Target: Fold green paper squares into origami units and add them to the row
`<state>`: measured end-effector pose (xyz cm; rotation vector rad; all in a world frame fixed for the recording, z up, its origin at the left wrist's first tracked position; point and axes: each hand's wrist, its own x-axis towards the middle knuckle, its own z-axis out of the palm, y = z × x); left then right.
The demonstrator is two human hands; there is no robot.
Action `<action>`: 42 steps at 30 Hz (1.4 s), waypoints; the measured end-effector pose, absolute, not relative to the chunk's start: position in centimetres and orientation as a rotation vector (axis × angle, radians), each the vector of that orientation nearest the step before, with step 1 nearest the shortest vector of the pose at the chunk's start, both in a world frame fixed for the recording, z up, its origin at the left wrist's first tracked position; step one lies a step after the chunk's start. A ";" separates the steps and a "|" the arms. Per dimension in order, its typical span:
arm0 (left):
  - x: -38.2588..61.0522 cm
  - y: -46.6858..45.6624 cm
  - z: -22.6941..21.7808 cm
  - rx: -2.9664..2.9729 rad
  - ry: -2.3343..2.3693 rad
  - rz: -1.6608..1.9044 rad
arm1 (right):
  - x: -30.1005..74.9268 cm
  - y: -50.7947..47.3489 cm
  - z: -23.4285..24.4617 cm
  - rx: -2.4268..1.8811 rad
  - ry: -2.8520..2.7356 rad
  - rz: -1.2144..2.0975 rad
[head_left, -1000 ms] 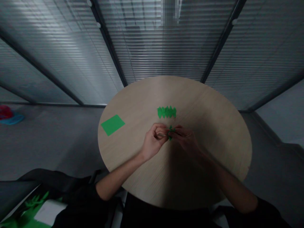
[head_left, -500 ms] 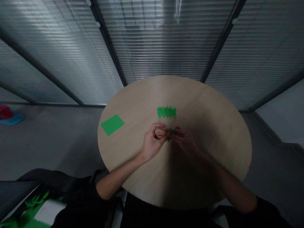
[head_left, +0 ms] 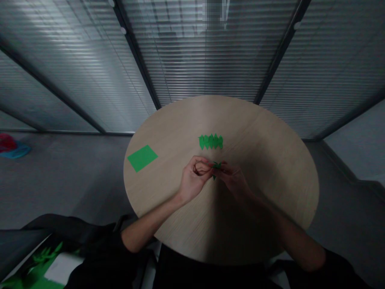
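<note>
My left hand (head_left: 194, 176) and my right hand (head_left: 233, 178) meet above the middle of a round wooden table (head_left: 264, 168). Between their fingertips is a small folded piece of green paper (head_left: 216, 165), partly hidden by my fingers. Both hands pinch it, the right more clearly than the left. A little beyond my hands lies a pleated green paper strip (head_left: 211, 141) with a zigzag outline. Farther left, a flat green paper sheet (head_left: 142, 158) lies on the tabletop, out of reach of my fingers' current position.
Slatted blinds and dark-framed glass panels (head_left: 207, 52) stand beyond the table, above a grey floor (head_left: 69, 180). A red and blue object (head_left: 9, 146) sits on the floor at far left. A dark bag (head_left: 69, 237) and green-and-white printed item (head_left: 51, 263) sit at lower left.
The small green paper piece has turned slightly and shows less below my fingertips. My hands have drawn a little closer together. The other papers on the table have not moved.
</note>
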<state>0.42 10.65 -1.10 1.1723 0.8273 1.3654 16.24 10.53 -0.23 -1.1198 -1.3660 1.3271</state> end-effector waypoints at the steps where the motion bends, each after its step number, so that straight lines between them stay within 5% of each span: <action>1: 0.4 10.6 -1.1 1.169 0.825 1.363 | 16.2 10.5 -0.2 -1.121 -1.368 1.324; 42: -1.6 12.7 -1.5 1.287 1.043 1.253 | 18.1 13.8 -0.6 -1.243 -1.398 1.114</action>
